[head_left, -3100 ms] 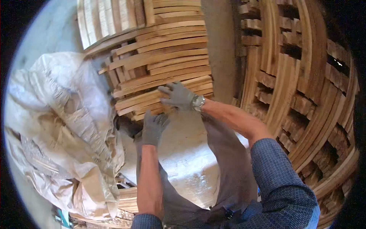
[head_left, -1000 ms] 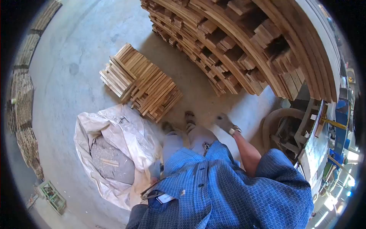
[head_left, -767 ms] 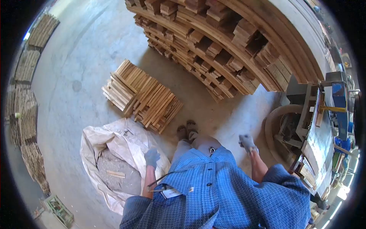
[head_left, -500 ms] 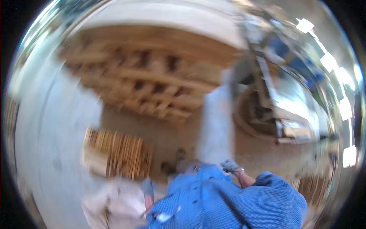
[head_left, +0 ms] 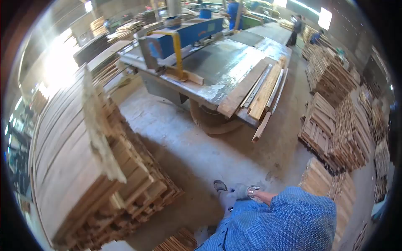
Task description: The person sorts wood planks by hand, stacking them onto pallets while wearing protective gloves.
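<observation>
My right hand (head_left: 239,191) is in a grey glove, low in front of my blue patterned shirt (head_left: 280,221), with a metal watch (head_left: 251,191) at the wrist. It hangs over the floor near my shoe (head_left: 219,185). No held thing shows at it, and its fingers are too small and blurred to read. My left hand is out of view. To the left of my body rises a large stack of wooden boards (head_left: 63,167), with a rough-edged strip (head_left: 98,129) lying on top.
Ahead stands a machine table (head_left: 201,62) with a blue beam (head_left: 192,35) and several wooden strips (head_left: 264,96) along its right edge. A curved hose (head_left: 205,121) hangs below. Board stacks (head_left: 331,71) line the right side. People (head_left: 295,31) stand farther back.
My view has swung up and to the right, bringing the machine table to the middle. The left hand, visible before at lower left, has left the view. The right hand stays near my body.
</observation>
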